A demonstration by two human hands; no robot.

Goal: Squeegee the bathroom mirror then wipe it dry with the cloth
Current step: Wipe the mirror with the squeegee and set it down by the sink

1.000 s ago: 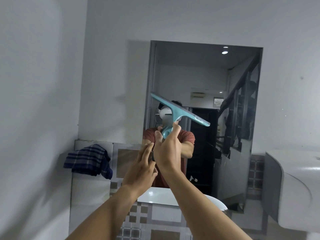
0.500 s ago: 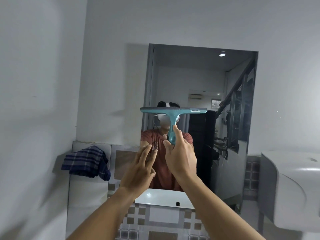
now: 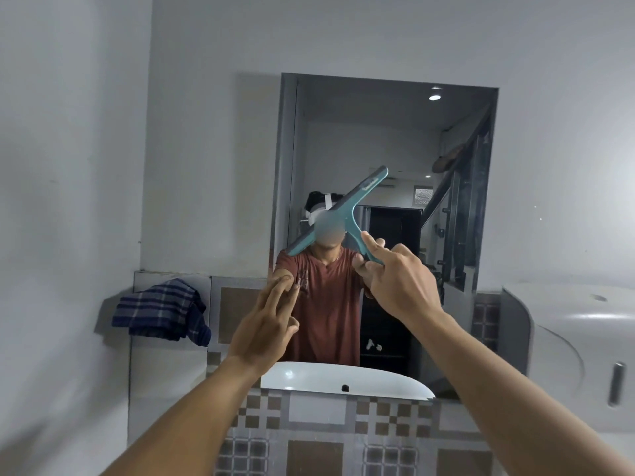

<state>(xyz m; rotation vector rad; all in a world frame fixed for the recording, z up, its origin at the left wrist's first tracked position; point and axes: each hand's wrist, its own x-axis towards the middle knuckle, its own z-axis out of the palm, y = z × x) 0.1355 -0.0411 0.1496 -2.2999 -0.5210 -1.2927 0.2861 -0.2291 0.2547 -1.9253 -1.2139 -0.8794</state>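
Note:
A frameless rectangular mirror (image 3: 388,139) hangs on the white wall straight ahead. In front of its middle my right hand (image 3: 398,283) grips the handle of a teal squeegee (image 3: 347,211), whose blade tilts with its right end up and left end down. To the left and lower, my left hand (image 3: 264,324) is raised with straight fingers apart and holds nothing. A dark blue checked cloth (image 3: 161,312) lies bunched on the tiled ledge left of the mirror.
A tiled ledge (image 3: 237,304) runs below the mirror, with patterned wall tiles (image 3: 309,438) underneath. A white basin (image 3: 567,355) juts in at the right. The left wall (image 3: 62,201) stands close by. A person's reflection shows in the mirror.
The squeegee blade has turned from level to tilted, right end up. My right hand has shifted right with it. My left hand stays open, away from the handle.

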